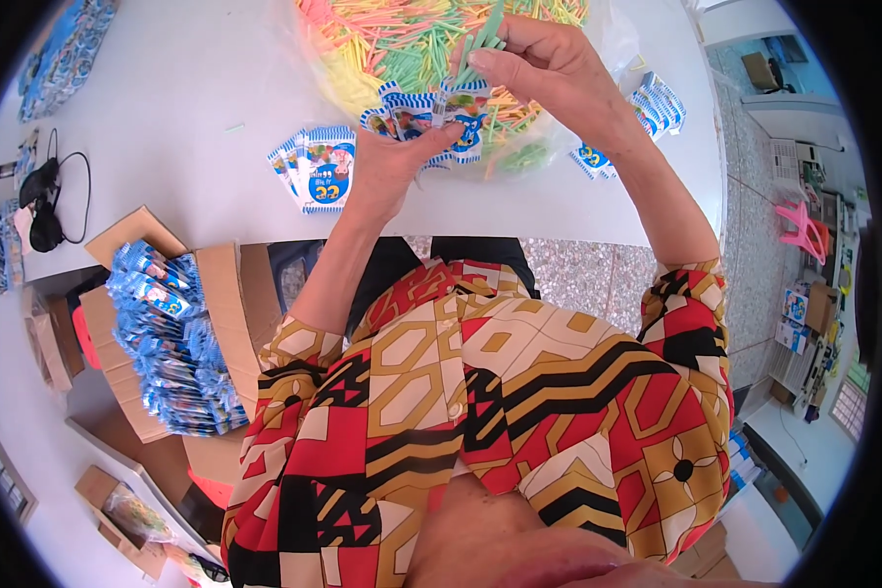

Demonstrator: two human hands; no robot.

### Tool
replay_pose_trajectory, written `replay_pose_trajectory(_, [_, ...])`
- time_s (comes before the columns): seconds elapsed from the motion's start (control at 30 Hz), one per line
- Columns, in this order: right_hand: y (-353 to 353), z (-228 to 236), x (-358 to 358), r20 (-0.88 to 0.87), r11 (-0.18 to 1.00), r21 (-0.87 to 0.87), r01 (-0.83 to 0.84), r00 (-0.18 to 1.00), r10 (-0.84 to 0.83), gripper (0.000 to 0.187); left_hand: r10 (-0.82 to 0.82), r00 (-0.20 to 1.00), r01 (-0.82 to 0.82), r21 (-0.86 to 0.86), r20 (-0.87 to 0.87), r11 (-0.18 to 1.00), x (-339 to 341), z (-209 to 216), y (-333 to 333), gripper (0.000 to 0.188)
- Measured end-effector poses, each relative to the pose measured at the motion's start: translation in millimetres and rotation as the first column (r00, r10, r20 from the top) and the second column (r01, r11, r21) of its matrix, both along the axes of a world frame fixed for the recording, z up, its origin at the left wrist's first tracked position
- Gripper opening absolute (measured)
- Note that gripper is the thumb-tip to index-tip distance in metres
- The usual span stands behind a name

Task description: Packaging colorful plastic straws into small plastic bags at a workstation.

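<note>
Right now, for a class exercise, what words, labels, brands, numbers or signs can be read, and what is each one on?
I don't transcribe printed wording; here is where it stands:
Fanned white-and-blue packets: print on a blue patch.
Packaging in the left hand: print creased and partly covered.
Packets by the right forearm: print too small to read.
Blue packets in the cardboard box: print too small to read.

Stick pile (402,64): cut off by top edge. Held packet (470,127): partly covered by left hand (387,171). Loose packets (662,106): partly behind right forearm (657,191). Shelf goods (795,306) (far right): too small to tell.
</note>
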State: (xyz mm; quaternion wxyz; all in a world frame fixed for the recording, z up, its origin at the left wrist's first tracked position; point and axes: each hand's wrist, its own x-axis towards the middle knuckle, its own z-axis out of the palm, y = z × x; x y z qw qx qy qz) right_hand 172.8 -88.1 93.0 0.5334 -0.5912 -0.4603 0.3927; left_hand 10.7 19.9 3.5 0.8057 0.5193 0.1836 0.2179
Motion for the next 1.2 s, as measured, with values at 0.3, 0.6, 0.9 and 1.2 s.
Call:
replay_pose_trajectory(0.3, [-2,-22,-1,0.259,0.988,0.148,0.033,0.963,-0.071,0.018,-0.079,0.995,0.086,-0.13,0.057,0.988,2,0,1,0.032])
replay_pose_trajectory(0.6, [2,-32,-3,0.257,0.981,0.193,0.011,0.964,-0.062,0.02,-0.056,0.995,0.063,-0.084,0.077,0.994,1,0,1,0.036])
replay_pose_trajectory(0.9, [7,-11,-2,0.243,0.973,0.223,-0.054,0.97,-0.002,0.022,-0.059,0.998,0.059,0.01,0.02,0.998,0,-3,2,0.039])
replay_pose_trajectory(1.2, [-4,5,-4,-0.051,0.985,0.153,0.077,0.996,-0.07,0.024,-0.037,0.999,0.037,0.003,0.026,0.999,0,-5,3,0.031])
